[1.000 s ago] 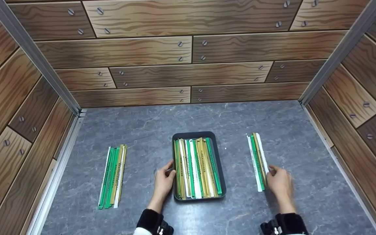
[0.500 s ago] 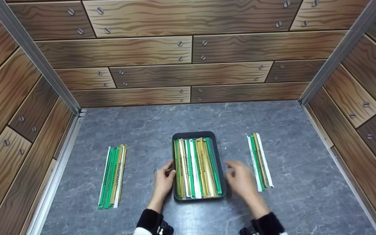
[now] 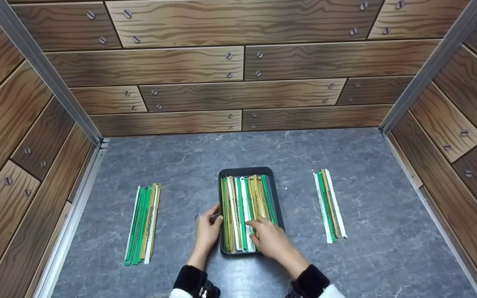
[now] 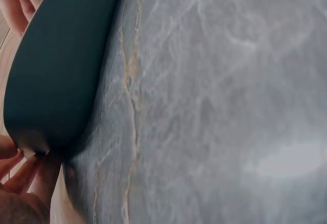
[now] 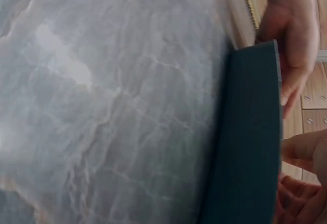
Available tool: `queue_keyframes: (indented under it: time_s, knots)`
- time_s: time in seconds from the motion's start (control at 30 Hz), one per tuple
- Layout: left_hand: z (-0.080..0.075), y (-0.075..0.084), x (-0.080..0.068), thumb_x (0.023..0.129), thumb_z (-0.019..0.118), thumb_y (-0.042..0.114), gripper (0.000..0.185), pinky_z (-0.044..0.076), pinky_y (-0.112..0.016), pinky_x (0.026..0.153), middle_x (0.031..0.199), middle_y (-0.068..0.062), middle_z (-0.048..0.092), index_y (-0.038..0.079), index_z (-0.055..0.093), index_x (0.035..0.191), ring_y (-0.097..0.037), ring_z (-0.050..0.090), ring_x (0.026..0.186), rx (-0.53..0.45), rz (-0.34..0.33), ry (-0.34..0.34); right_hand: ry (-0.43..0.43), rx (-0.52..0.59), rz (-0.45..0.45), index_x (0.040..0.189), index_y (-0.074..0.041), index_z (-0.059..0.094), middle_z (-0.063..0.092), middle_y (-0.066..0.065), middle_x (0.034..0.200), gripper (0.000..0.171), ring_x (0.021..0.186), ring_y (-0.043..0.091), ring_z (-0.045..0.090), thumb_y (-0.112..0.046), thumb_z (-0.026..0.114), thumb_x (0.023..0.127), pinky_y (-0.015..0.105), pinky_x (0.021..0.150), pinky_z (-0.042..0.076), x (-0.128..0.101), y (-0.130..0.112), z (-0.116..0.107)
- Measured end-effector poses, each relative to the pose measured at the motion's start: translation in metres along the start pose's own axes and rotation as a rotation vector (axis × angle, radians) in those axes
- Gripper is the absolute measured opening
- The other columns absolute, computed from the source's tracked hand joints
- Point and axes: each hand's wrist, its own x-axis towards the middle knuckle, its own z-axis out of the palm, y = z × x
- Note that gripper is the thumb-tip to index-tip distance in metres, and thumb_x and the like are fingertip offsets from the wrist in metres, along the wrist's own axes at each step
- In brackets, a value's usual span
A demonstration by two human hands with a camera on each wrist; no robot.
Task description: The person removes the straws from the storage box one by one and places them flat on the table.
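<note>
Here we see our left hand [image 3: 207, 231] gripping the left rim of the dark tray [image 3: 273, 194] at lower centre of the head view, thumb hooked over its edge. Our right hand [image 3: 272, 242] lies on the wrapped sticks [image 3: 242, 207] inside the tray, fingertips on a tan one; whether it grasps one we cannot tell. One bundle [image 3: 142, 223] lies at lower left on the grey tabletop [image 3: 180, 165], another bundle [image 3: 328, 205] at right of the tray.

tray [image 3: 278, 207] centre, sticks [image 3: 242, 207] in it | left bundle [image 3: 142, 223] | right bundle [image 3: 329, 205]
</note>
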Motion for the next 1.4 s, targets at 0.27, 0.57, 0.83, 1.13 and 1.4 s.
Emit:
queue_keyframes:
  time_s: [0.27,0.57,0.83,1.13,1.4]
  knots:
    - [0.001,-0.001,0.000,0.090,0.061,-0.005,0.044,0.053,-0.043,0.088,0.126,-0.026,0.060,-0.005,0.056,0.133,-0.031,0.068,0.097,0.015,-0.016,-0.003,-0.016,-0.094,0.000,0.120,-0.014,0.070,0.056,0.005,0.097,0.032,0.057,0.010,0.045,-0.020,0.073,0.088,0.025,0.044,0.038,0.000,0.005,0.012]
    - [0.002,-0.001,0.001,0.091,0.059,-0.006,0.042,0.053,-0.041,0.088,0.126,-0.027,0.060,-0.007,0.056,0.133,-0.032,0.068,0.099,0.003,0.000,-0.011,0.049,-0.097,-0.019,0.117,-0.013,0.070,0.057,0.007,0.092,0.036,0.049,0.010,0.039,-0.004,0.072,0.082,0.025,0.040,0.034,0.000,0.009,0.016]
    - [0.001,-0.002,0.001,0.090,0.059,-0.007,0.042,0.055,-0.040,0.085,0.124,-0.028,0.060,-0.010,0.055,0.132,-0.034,0.068,0.098,-0.012,0.040,-0.019,0.044,-0.152,-0.010,0.116,-0.012,0.068,0.061,0.010,0.095,0.036,0.057,0.018,0.054,-0.022,0.079,0.083,0.030,0.046,0.046,0.005,0.008,0.016]
    - [0.001,-0.003,0.001,0.090,0.060,-0.006,0.042,0.053,-0.041,0.088,0.126,-0.027,0.060,-0.008,0.056,0.132,-0.033,0.068,0.099,0.003,0.024,-0.007,0.005,-0.142,-0.015,0.105,-0.012,0.071,0.057,0.003,0.084,0.018,0.056,0.012,0.047,-0.015,0.070,0.088,0.024,0.046,0.041,0.009,0.007,0.016]
    - [0.001,-0.003,0.001,0.091,0.060,-0.005,0.043,0.053,-0.042,0.089,0.127,-0.027,0.059,-0.007,0.055,0.133,-0.034,0.067,0.101,0.001,0.007,-0.012,0.046,-0.125,0.059,0.087,-0.015,0.068,0.059,0.003,0.082,0.008,0.061,0.017,0.056,-0.018,0.075,0.084,0.032,0.052,0.051,0.010,0.006,0.021]
